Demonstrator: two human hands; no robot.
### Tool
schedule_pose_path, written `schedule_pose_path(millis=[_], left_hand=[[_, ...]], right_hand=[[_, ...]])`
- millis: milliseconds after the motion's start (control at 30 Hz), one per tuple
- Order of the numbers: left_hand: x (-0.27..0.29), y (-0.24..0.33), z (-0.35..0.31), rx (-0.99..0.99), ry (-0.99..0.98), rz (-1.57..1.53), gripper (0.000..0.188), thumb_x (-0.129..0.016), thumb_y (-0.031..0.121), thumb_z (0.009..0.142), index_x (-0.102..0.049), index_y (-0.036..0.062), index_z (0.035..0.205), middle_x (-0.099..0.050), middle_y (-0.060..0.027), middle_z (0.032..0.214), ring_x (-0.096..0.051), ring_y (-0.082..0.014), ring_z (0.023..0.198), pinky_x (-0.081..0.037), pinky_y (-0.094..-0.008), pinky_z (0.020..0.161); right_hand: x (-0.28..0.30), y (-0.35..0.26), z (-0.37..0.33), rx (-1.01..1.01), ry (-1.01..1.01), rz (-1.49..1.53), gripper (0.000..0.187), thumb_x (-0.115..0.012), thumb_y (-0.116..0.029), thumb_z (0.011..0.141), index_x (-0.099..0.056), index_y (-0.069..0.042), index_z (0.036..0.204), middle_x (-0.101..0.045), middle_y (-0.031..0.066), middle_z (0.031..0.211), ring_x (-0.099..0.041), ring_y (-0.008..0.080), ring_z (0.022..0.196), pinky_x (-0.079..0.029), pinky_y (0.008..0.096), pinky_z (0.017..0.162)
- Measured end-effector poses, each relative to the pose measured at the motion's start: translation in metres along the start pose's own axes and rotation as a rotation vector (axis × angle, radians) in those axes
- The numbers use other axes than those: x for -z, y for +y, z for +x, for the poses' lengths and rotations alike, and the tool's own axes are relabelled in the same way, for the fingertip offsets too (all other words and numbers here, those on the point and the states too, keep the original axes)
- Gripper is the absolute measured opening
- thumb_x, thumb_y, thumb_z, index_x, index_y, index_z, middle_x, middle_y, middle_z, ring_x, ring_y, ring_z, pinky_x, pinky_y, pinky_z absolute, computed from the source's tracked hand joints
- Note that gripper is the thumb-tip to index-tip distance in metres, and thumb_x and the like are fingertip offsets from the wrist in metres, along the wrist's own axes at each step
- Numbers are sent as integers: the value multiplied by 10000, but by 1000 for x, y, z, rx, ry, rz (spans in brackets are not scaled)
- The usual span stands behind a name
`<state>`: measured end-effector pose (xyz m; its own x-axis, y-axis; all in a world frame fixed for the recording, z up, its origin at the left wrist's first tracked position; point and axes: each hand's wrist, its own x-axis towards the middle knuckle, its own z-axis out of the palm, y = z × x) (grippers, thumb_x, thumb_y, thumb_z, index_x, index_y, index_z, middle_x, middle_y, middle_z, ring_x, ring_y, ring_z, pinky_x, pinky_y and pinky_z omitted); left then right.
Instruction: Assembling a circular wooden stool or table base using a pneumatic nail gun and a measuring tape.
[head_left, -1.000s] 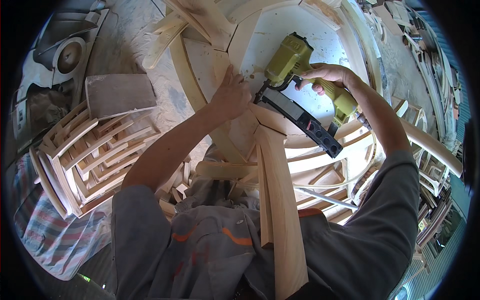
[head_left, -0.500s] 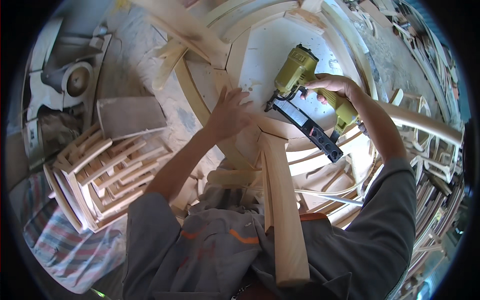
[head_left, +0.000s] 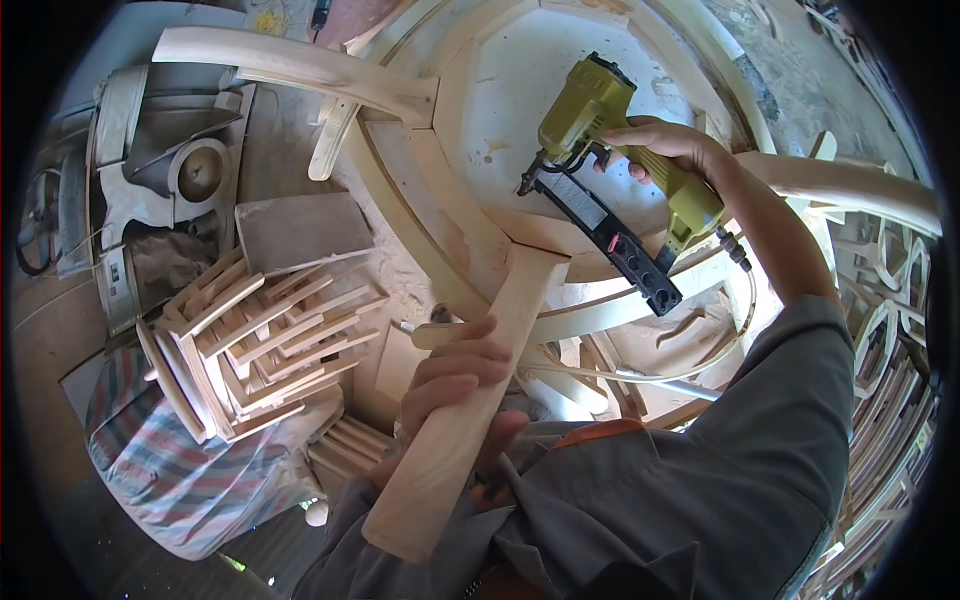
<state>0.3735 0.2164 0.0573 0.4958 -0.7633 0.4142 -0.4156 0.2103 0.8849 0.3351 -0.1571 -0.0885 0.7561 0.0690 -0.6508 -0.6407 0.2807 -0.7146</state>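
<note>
My right hand (head_left: pixel 665 150) is wrapped round the grip of an olive-green air nail gun (head_left: pixel 585 112), whose black magazine slants down to the right. The gun hangs over the inside of a round wooden frame (head_left: pixel 440 265), its nose near the inner rim. My left hand (head_left: pixel 455 380) has its fingers curled around a pale wooden leg (head_left: pixel 440 480), which slopes from the frame's near edge down toward my chest. The leg's far end meets the frame's inner wooden segments. Part of my left palm is hidden behind the leg.
Another wooden leg (head_left: pixel 300 75) sticks out at the upper left, and one more (head_left: pixel 850 185) at the right. A hose (head_left: pixel 650 378) runs from the gun beneath the frame. Slatted wooden pieces (head_left: pixel 250 350) lie on striped cloth (head_left: pixel 190 470) at left; wood strips are stacked at right.
My left hand has come down from above the frame and taken hold of the near leg, whose free end has swung left. The nail gun has shifted slightly up and left.
</note>
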Motion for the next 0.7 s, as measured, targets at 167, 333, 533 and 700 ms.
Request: schedule_pose_path(millis=[167,333,533,700], left_hand=[[-7,-5,-9,2,75,-72,479,-753,177,871,-416,104,1204,-596,-159,1082,-635,-310,982,-468,-602,1000],[-29,-2,-14,23,274,42,493,-712,351,903,-420,106,1215,-538,-102,952,-607,-264,825,-508,-601,946],[-27,-4,-11,18,246,29,473,-695,362,916,-429,103,1210,-529,-82,931,-605,-251,817,-519,-595,931],[-29,-3,-9,2,253,24,448,-695,326,921,-425,102,1199,-528,-79,927,-599,-251,805,-544,-565,853]], right_hand=[[3,-1,21,-74,-92,37,489,-665,-423,927,-536,-87,1258,-692,85,979,-509,70,529,-462,209,467],[9,-4,37,-94,-166,57,495,-665,-404,934,-507,-71,1264,-687,116,1000,-511,62,520,-457,209,455],[6,-11,45,-102,-181,33,493,-660,-391,940,-496,-46,1252,-687,136,1019,-508,63,516,-457,216,454],[12,-14,55,-136,-225,18,496,-661,-374,941,-482,-39,1261,-684,150,1045,-508,68,521,-463,226,471]])
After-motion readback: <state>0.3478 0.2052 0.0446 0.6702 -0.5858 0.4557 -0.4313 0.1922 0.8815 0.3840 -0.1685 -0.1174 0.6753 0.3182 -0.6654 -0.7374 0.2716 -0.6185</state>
